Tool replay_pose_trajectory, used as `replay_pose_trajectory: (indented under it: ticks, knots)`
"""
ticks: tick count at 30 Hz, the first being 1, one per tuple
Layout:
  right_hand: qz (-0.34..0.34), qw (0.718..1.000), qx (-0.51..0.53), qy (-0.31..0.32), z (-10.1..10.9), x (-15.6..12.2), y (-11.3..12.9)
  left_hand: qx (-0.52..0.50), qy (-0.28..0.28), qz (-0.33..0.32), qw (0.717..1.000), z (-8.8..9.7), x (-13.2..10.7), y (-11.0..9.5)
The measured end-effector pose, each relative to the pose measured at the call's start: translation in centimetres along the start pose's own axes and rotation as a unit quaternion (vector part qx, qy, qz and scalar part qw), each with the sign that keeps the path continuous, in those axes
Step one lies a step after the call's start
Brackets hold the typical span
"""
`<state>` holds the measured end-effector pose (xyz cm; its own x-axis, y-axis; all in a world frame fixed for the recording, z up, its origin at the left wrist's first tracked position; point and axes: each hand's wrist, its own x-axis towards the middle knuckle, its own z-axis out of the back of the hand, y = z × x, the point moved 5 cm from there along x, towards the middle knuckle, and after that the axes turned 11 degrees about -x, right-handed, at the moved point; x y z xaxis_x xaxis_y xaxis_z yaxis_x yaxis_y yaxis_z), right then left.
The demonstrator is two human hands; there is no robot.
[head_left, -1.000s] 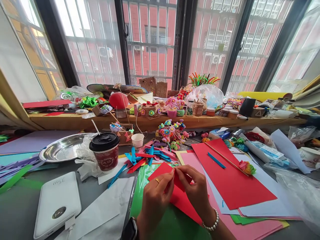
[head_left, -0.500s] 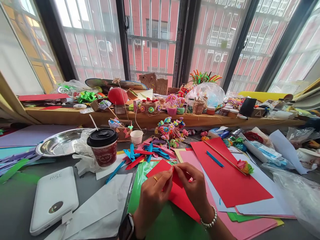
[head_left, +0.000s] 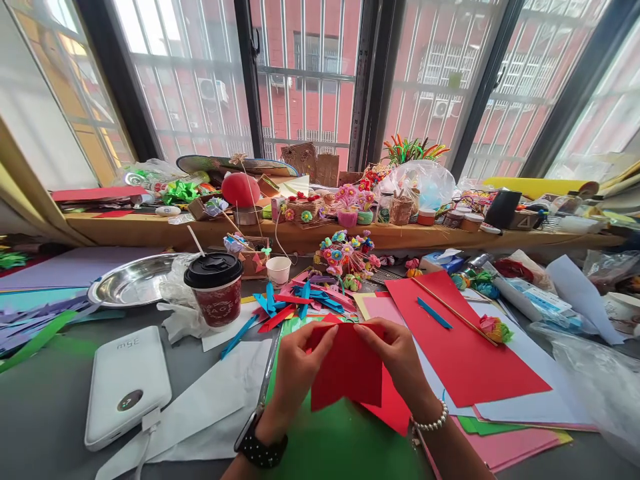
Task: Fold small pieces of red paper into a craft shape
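Observation:
Both hands hold up a small sheet of red paper [head_left: 347, 370] by its top edge, over a green sheet [head_left: 345, 447] on the table. My left hand [head_left: 296, 370] pinches the paper's upper left corner, and it wears a black watch at the wrist. My right hand [head_left: 400, 360] pinches the upper right corner, with a bead bracelet on the wrist. The paper hangs facing me and hides part of both hands' fingers.
A large red sheet [head_left: 465, 353] with a thin stick and a blue strip lies to the right over pink and white sheets. A lidded paper cup [head_left: 216, 290], a white power bank [head_left: 129, 383], a steel dish [head_left: 133, 283] and cut coloured strips [head_left: 295, 303] lie left. Craft flowers crowd the sill.
The hands have lifted the red paper off the table and moved apart to its top corners; earlier they pinched together at one point on it. The view shifted slightly.

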<state>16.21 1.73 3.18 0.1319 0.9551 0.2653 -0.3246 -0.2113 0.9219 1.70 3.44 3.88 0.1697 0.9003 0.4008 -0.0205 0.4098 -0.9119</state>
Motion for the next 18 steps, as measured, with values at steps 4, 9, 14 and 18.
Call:
replay_pose_trajectory:
  ticks: [4,9,14,18]
  knots:
    - [-0.062,0.995,0.053,0.050,-0.5,0.2,-0.6,-0.104,0.026,0.123,0.987,-0.1,0.3,1.4]
    - [-0.078,0.993,0.073,0.058,-0.8,0.1,-1.1,-0.142,0.035,0.176,0.974,-0.5,0.3,2.0]
    - [-0.094,0.987,0.104,0.084,-1.0,0.1,-1.5,-0.203,0.020,0.228,0.952,-0.8,0.0,2.7]
    - [-0.109,0.980,0.146,0.082,-1.2,0.2,-2.0,-0.227,0.004,0.226,0.947,-1.0,-0.2,3.0]
